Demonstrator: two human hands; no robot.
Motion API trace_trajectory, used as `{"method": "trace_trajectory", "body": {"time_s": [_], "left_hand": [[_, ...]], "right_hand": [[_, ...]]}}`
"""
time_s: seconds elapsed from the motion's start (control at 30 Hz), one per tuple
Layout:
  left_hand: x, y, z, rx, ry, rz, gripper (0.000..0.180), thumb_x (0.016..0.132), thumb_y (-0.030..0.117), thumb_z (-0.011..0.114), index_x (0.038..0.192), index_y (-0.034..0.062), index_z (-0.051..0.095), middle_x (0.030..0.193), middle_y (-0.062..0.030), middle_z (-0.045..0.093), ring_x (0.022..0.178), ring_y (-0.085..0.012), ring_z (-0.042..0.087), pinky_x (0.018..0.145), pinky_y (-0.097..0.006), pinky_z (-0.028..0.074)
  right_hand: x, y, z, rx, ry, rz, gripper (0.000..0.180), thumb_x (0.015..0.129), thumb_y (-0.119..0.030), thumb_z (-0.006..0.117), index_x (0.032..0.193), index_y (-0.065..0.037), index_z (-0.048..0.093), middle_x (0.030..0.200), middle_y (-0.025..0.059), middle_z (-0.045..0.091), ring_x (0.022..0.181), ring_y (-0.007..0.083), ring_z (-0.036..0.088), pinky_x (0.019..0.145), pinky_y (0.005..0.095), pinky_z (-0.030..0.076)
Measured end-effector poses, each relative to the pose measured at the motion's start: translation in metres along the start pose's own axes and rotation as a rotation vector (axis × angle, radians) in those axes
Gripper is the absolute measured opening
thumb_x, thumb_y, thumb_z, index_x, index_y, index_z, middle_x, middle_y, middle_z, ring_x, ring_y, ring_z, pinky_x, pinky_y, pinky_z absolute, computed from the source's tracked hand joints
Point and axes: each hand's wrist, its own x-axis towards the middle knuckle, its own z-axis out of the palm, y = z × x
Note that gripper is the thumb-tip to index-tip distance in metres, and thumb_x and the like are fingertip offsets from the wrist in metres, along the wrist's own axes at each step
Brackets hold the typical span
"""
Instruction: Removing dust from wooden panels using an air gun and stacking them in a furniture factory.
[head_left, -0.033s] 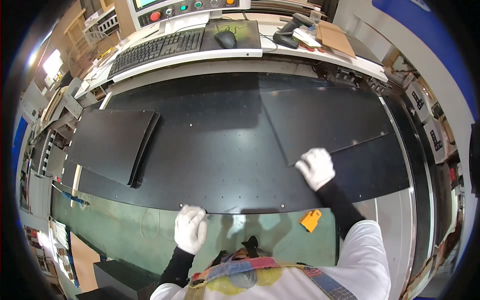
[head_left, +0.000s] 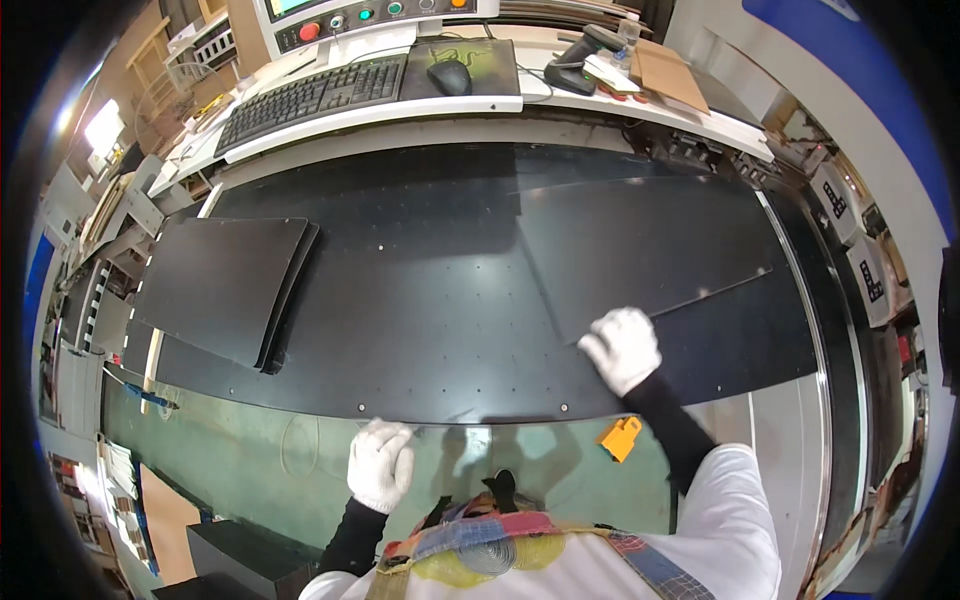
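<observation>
White knit gloves, black sleeves, white shirt

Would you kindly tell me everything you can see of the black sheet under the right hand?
The black sheet is thin, flat, matt and roughly rectangular. It lies on the right half of the dark machine bed, its near edge slanting. The gloved right hand presses on its near left corner. Nothing else touches it.

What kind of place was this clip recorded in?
Most likely a workshop or small factory. A wide black machine bed carries dark flat panels, a control panel with coloured buttons and a keyboard sit behind it, and both hands wear white work gloves.
</observation>
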Motion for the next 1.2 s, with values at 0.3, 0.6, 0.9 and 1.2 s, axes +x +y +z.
{"method": "trace_trajectory", "body": {"time_s": [0.3, 0.6, 0.9, 1.2], "left_hand": [[0.016, 0.005, -0.007, -0.359, -0.292, -1.072, 0.064, 0.092, 0.057, 0.049, 0.107, -0.0036, 0.062, 0.098, -0.0236, 0.065, 0.091, -0.0307, 0.066, 0.086, -0.039, 0.048], [-0.02, -0.021, -0.049, -0.189, -0.122, -1.096, 0.066, 0.089, 0.064, 0.046, 0.089, 0.0011, 0.063, 0.086, -0.0241, 0.066, 0.088, -0.0398, 0.064, 0.079, -0.045, 0.048], [0.026, -0.138, -0.15, 0.031, 0.037, -0.91, 0.063, 0.091, 0.06, 0.044, 0.09, -0.0001, 0.062, 0.09, -0.0256, 0.066, 0.092, -0.0409, 0.064, 0.081, -0.048, 0.049], [0.06, -0.365, -0.235, 0.554, 0.063, -0.765, 0.037, 0.088, 0.038, 0.055, 0.092, 0.0022, 0.064, 0.09, -0.0176, 0.066, 0.089, -0.038, 0.064, 0.083, -0.047, 0.049]], "right_hand": [[-0.048, -0.054, -0.025, 0.164, 0.144, 0.305, 0.032, 0.074, -0.018, 0.07, 0.103, -0.004, 0.065, 0.105, 0.0157, 0.065, 0.103, 0.036, 0.058, 0.093, 0.0456, 0.045], [-0.158, 0.058, -0.05, -0.241, -0.071, 1.051, 0.058, 0.097, -0.047, 0.046, 0.123, 0.004, 0.053, 0.117, 0.0334, 0.054, 0.105, 0.0456, 0.054, 0.091, 0.0483, 0.044], [-0.06, -0.038, -0.039, 0.547, -0.022, 0.897, 0.053, 0.099, -0.042, 0.048, 0.098, 0.01, 0.062, 0.088, 0.0154, 0.067, 0.079, 0.0232, 0.06, 0.078, 0.0347, 0.048], [0.086, -0.203, 0.114, 0.469, -0.103, 0.842, 0.057, 0.091, -0.044, 0.058, 0.092, 0.013, 0.062, 0.077, 0.0155, 0.066, 0.072, 0.0208, 0.059, 0.069, 0.036, 0.047]]}}
